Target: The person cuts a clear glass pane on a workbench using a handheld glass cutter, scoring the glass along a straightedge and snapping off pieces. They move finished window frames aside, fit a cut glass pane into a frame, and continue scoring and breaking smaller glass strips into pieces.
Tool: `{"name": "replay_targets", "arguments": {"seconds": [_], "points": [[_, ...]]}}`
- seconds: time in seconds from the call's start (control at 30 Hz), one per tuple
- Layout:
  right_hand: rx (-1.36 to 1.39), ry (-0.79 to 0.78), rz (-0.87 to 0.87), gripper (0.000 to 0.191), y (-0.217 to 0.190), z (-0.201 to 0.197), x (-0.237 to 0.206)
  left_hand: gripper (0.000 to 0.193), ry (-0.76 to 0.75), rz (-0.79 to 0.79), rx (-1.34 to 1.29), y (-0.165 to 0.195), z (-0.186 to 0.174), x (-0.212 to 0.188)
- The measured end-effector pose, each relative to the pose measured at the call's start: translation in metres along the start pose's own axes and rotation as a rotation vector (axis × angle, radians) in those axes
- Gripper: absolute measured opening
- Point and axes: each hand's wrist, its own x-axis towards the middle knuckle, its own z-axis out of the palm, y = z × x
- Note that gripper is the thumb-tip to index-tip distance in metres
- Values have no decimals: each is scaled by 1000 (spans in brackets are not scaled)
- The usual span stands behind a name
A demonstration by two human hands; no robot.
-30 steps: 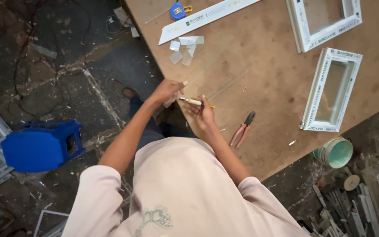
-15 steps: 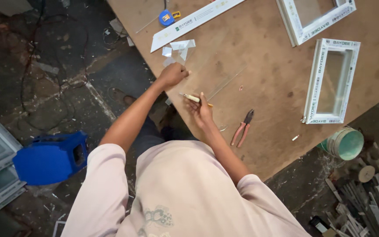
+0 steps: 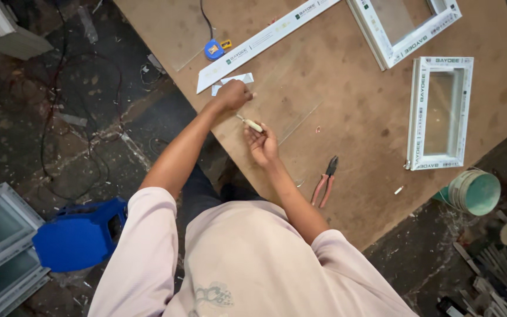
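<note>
My right hand is shut on a small cream-handled cutting tool, whose tip points toward my left hand. My left hand lies farther out on the brown wooden table, fingers curled, pressing down near the table's left edge beside small white pieces. A clear glass pane lies flat under and between the hands; its faint edges are hard to trace. Whether the left hand grips anything is hidden.
Red-handled pliers lie right of my right forearm. A long white profile strip, a blue tape measure and two white window frames are on the table. A green bucket and a blue stool stand on the floor.
My left hand has slid farther out along the table toward the white strip. The right hand with the tool has followed a little. The view has shifted.
</note>
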Motion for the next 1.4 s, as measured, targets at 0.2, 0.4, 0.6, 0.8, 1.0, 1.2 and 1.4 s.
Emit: {"name": "replay_targets", "arguments": {"seconds": [0.2, 0.4, 0.6, 0.8, 1.0, 1.2, 1.4], "points": [[58, 51, -28, 25, -3, 0, 6, 41, 3, -48, 27, -2, -4, 6], [38, 145, -70, 24, -3, 3, 16, 33, -57, -103, -13, -3, -2, 13], [49, 144, -110, 24, -7, 6, 19, 35, -9, -92, 26, -5, -2, 15], [49, 93, -63, 24, -8, 8, 21, 41, -14, -81, -33, -5, -7, 19], [35, 157, -128, 27, -5, -4, 25, 46, -23, -63, 8, -7, -5, 20], [-365, 75, -415, 33, -20, -46, -2, 32, 163, -185, -277, -38, 47, -23], [-1165, -79, -525, 32, -28, -98, -46, 17, 153, -540, -739, -74, 164, -138]]}}
